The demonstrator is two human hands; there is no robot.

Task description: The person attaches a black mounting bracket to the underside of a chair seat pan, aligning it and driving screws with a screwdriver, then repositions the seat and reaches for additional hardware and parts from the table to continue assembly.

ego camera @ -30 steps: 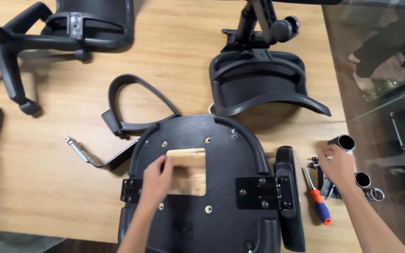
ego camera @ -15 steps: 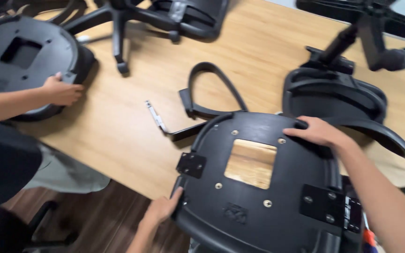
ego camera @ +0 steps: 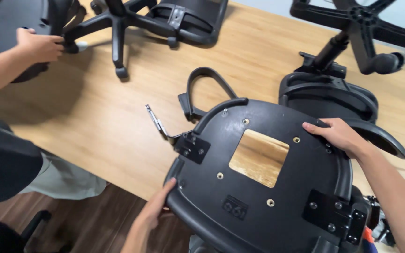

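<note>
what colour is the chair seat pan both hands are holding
Black, with a square cutout; the seat pan shows best in the head view.

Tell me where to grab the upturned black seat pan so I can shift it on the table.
Grip the seat pan by its curled outer rim, from two opposite sides, as the left hand at the near-left edge and right hand at the far-right edge do. It is broad and fairly flat, and brackets clutter the middle.
</note>
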